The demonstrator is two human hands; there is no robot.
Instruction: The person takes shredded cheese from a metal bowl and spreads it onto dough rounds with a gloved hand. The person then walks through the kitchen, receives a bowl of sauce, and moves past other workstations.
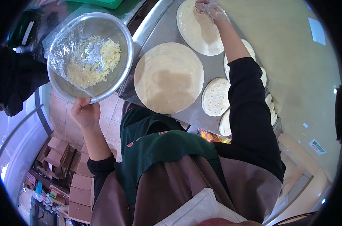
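My left hand point(87, 114) grips the near rim of a metal mixing bowl point(128, 49), thumb over the edge. Inside lies a heap of pale yellow shreds that look like grated cheese point(110, 54). Clear plastic wrap point(63, 49) covers the bowl's left part. My right hand point(213, 10), in a clear plastic glove, is over the far round of flat dough point(190, 22) with its fingers bunched. Whatever is between those fingers is hidden. A second large dough round point(169, 77), with a moist-looking surface, lies nearer to me.
Both large rounds lie on a grey metal worktop point(146, 45). Smaller dough rounds point(216, 97), some dimpled, sit at its right side, partly behind my right arm. A green tray point(103, 3) is at the top edge. Cardboard boxes point(80, 192) stand on the lower left.
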